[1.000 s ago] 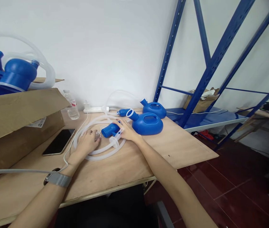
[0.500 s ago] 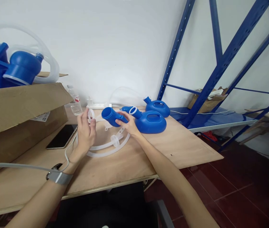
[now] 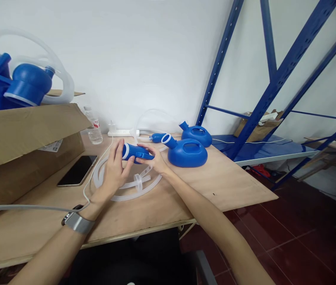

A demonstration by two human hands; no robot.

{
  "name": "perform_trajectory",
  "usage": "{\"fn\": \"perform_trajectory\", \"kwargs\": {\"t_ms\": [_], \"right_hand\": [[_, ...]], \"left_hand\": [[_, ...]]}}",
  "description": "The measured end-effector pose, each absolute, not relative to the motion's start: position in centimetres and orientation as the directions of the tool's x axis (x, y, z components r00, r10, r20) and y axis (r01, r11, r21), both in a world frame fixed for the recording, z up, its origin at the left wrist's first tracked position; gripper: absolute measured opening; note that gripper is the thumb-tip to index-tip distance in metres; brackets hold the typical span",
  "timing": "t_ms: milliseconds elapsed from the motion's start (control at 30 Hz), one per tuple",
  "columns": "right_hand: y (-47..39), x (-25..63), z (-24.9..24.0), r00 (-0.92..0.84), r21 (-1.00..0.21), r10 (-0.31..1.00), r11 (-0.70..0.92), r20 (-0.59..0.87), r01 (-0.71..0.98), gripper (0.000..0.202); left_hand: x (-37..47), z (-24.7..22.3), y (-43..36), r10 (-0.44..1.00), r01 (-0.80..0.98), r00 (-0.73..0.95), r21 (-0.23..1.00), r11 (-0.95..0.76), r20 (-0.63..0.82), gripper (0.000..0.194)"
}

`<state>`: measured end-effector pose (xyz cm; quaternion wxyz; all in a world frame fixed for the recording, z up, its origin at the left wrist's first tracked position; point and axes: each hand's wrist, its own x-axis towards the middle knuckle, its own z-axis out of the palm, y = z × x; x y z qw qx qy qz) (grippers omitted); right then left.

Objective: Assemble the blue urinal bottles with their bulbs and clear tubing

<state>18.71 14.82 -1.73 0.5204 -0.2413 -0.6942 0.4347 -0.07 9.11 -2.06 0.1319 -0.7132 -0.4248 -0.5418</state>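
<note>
My right hand [image 3: 156, 158] grips a blue plastic urinal funnel [image 3: 136, 152] by its handle side, above the table. Its wide mouth points left, with a white ring [image 3: 126, 151] around the rim. At that mouth, my left hand [image 3: 117, 168] is closed on the ring, thumb in front and fingers behind. Beneath both hands lies a coiled clear hose [image 3: 135, 196] with a translucent clip [image 3: 138, 182] on it. Right of my right hand stands a blue urinal bottle [image 3: 187, 153], with a white ring at its neck.
A second blue urinal bottle [image 3: 196, 136] and a small blue piece with a hose [image 3: 158, 137] are behind. Leftward are a phone [image 3: 78, 170], a water bottle [image 3: 94, 128] and a cardboard box [image 3: 31, 138] of blue parts. A cable crosses my left wrist. Blue shelving [image 3: 262, 99] stands right.
My left hand has moved right with the white ring, which now sits at the funnel's mouth. My right hand has shifted the funnel slightly left and down, turning it more level.
</note>
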Motion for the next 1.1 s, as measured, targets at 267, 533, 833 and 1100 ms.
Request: {"fn": "perform_trajectory", "kwargs": {"t_ms": [267, 533, 833, 1100], "right_hand": [[14.2, 18.8, -1.6, -0.370, -0.905, 0.828, 0.360, 0.422, -0.227, 0.058], [14.1, 18.6, -1.8, -0.416, -0.891, 0.859, 0.093, 0.297, -0.445, 0.091], [14.3, 19.0, -1.0, -0.254, -0.871, 0.953, 0.019, 0.164, -0.492, 0.078], [14.0, 17.9, -1.4, -0.265, -0.900, 0.913, 0.190, 0.309, -0.393, 0.075]], "left_hand": [[0.6, -1.9, 9.1, 0.487, 0.711, -0.003, 0.345, -0.613, 0.873, 0.061], [3.7, 1.3, 11.5, 0.629, 0.485, -0.300, 0.683, -0.547, 0.717, 0.041], [7.1, -0.3, 13.1, 0.808, 0.234, -0.276, 0.852, -0.469, 0.521, 0.024], [6.1, -1.1, 13.2, 0.792, 0.248, -0.264, 0.832, -0.496, 0.550, 0.038]]}}
